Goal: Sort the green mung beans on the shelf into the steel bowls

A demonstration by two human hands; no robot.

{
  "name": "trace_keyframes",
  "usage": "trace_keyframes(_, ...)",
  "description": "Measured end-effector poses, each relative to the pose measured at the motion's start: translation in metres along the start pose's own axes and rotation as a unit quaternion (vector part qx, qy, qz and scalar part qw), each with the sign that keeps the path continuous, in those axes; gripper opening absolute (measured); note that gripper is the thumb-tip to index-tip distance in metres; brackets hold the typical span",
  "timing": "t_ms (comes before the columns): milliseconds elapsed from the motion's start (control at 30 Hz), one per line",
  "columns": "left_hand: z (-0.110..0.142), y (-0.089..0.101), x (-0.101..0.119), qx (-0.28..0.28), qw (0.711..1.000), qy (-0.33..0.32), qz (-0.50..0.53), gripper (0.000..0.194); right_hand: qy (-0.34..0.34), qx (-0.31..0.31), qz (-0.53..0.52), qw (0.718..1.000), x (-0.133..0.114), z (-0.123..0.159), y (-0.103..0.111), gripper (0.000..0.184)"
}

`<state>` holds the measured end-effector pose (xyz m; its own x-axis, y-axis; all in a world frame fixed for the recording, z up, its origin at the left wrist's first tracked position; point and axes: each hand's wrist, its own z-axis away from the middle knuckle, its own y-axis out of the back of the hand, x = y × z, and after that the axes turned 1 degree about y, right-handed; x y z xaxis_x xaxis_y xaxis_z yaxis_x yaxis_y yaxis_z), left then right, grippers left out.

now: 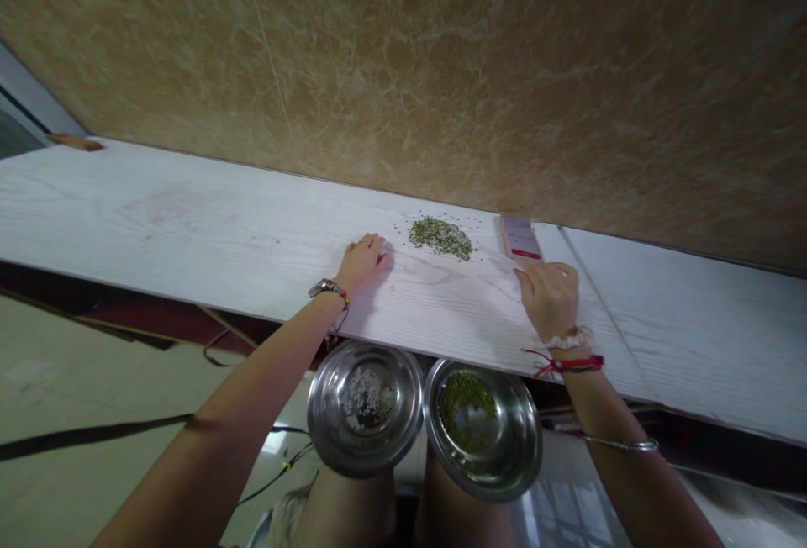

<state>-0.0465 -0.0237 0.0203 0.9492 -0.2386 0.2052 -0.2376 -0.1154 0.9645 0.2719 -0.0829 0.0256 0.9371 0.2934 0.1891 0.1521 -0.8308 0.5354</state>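
Note:
A pile of small green beans mixed with white grains (441,237) lies on the white wood-grain tabletop (208,229), with a few strays around it. To the left of the pile, my left hand (366,262) rests on the table with its fingers stretched loosely, apart from the beans. Off to the right, my right hand (551,296) is curled on the tabletop just below a phone (522,239); whatever its fingers hold, if anything, is hidden. On my lap stand two steel bowls: the left bowl (320,430) has white grains in it, the right bowl (530,439) green beans.
A brown marbled wall (403,69) rises along the table's far edge. At the far left end lies a brown wooden piece (76,142). A seam (598,296) crosses the tabletop right of my right hand. Dark straps (94,437) hang at the lower left.

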Motion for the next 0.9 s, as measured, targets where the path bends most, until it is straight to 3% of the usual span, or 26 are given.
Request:
trace_keyframes(300,0.002,-0.005,0.007,-0.004,1.000,0.004,0.004,0.036,0.010,-0.029,-0.065,0.997,-0.014,-0.036,-0.046,0.024)
trace_keyframes(500,0.002,-0.006,0.006,-0.001,1.000,0.003,-0.004,0.038,0.039,-0.128,-0.111,0.985,-0.015,-0.048,-0.070,0.032)
trace_keyframes(667,0.003,-0.006,0.006,0.009,1.000,-0.003,-0.005,0.036,0.060,-0.156,-0.123,0.978,-0.015,-0.037,-0.066,0.030)
trace_keyframes(900,0.004,-0.004,0.008,-0.006,1.000,0.007,-0.004,0.038,0.118,-0.180,-0.142,0.966,-0.022,-0.024,-0.041,0.028)
